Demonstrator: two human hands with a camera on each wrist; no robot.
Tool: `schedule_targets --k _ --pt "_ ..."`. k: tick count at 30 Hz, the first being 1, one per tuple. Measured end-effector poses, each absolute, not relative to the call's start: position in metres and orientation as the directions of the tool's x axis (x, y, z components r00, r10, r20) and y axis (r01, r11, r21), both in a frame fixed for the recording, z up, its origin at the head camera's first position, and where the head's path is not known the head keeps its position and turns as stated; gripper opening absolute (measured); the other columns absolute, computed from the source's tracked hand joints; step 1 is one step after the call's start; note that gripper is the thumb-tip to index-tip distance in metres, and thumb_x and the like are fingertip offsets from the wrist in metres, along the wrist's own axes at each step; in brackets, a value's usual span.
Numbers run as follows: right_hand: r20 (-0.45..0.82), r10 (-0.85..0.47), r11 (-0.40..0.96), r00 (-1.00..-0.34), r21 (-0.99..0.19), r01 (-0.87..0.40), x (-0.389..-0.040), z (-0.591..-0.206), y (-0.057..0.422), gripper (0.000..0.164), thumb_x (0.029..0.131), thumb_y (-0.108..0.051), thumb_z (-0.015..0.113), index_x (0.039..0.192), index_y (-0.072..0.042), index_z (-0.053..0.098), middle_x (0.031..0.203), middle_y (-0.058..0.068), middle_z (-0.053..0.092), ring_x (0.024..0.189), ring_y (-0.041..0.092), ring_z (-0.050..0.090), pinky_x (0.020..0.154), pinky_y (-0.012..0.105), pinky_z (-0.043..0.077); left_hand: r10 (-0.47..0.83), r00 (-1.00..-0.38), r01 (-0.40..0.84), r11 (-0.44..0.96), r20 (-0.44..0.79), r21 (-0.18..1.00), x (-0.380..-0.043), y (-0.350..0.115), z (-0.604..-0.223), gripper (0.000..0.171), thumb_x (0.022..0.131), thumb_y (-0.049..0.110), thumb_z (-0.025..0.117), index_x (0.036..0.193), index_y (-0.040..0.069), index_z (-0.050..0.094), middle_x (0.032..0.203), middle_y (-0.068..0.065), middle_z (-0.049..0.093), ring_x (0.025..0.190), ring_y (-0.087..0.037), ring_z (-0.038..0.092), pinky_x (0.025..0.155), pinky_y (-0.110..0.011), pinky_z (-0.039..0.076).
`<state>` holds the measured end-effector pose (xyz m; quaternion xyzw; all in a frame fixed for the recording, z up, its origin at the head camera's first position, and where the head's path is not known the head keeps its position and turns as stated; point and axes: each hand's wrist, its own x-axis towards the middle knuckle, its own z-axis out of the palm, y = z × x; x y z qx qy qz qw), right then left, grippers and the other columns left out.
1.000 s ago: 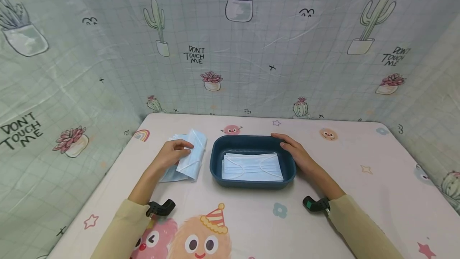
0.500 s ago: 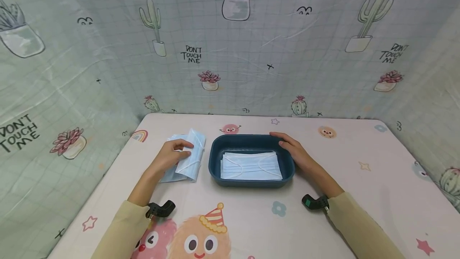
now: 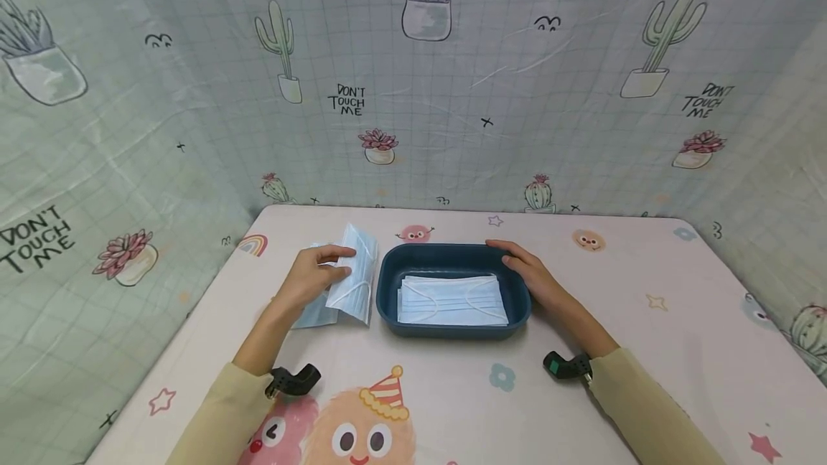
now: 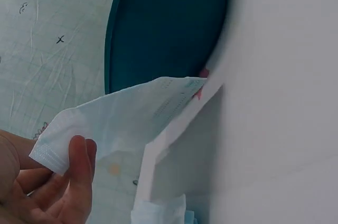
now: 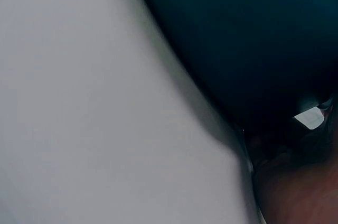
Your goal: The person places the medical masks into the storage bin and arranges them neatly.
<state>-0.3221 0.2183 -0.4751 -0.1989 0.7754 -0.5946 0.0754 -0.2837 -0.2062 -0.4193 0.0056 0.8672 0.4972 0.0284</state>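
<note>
Between thumb and fingers my left hand (image 3: 311, 277) pinches a pale blue disposable face mask (image 3: 357, 280), tilted up beside the box. In the left wrist view, the mask (image 4: 119, 121) stretches out from the fingertips toward the dark blue box (image 4: 163, 28). Below that hand lie more face masks (image 3: 318, 313) on the table, partly covered by it. A stack of face masks (image 3: 452, 300) with white ear loops lies flat inside the plastic box (image 3: 452, 331). My right hand (image 3: 535, 277) grips the box's right far corner, thumb over the rim; its other fingers are mostly hidden.
The white table (image 3: 633, 364) carries printed cartoon figures and shapes. A curtain (image 3: 446, 106) with cactus drawings hangs behind and along the sides. Each wrist bears a black camera mount (image 3: 293, 380), close above the tabletop.
My left hand has lifted the face mask off the others and moved it slightly right, toward the box. The right hand and the box stay in place.
</note>
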Motion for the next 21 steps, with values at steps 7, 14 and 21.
schedule_targets --k 7,14,21 --pt "0.123 -0.39 0.214 -0.913 -0.952 -0.22 -0.321 -0.475 0.218 0.045 0.111 -0.014 0.038 0.155 -0.008 0.044 0.165 0.017 0.038 0.157 0.038 0.025 0.128 0.061 0.016 0.039 -0.998 0.055 0.476 0.041 0.878 -0.274 -0.197 -0.4 0.036 0.097 0.012 0.07 0.133 0.012 0.069 0.141 -0.015 0.062 0.095 -0.021 0.064 0.071 -0.024 0.052" --pt "0.125 -0.398 0.205 -0.909 -0.953 -0.221 -0.32 -0.477 0.22 0.045 0.111 -0.015 0.038 0.155 -0.008 0.044 0.165 0.017 0.038 0.157 0.037 0.026 0.128 0.061 0.016 0.016 -0.996 0.088 0.429 0.09 0.899 -0.264 -0.183 -0.376 0.034 0.098 0.015 0.068 0.132 0.014 0.07 0.145 -0.01 0.058 0.107 -0.026 0.063 0.079 -0.021 0.053" --pt "0.125 -0.397 0.212 -0.909 -0.952 -0.223 -0.32 -0.476 0.219 0.045 0.111 -0.015 0.036 0.155 -0.009 0.044 0.166 0.016 0.036 0.157 0.04 0.025 0.127 0.063 0.017 0.073 -0.99 0.141 0.404 0.122 0.904 -0.266 -0.157 -0.353 0.03 0.098 0.018 0.069 0.127 0.014 0.073 0.141 -0.008 0.062 0.108 -0.026 0.064 0.082 -0.023 0.054"
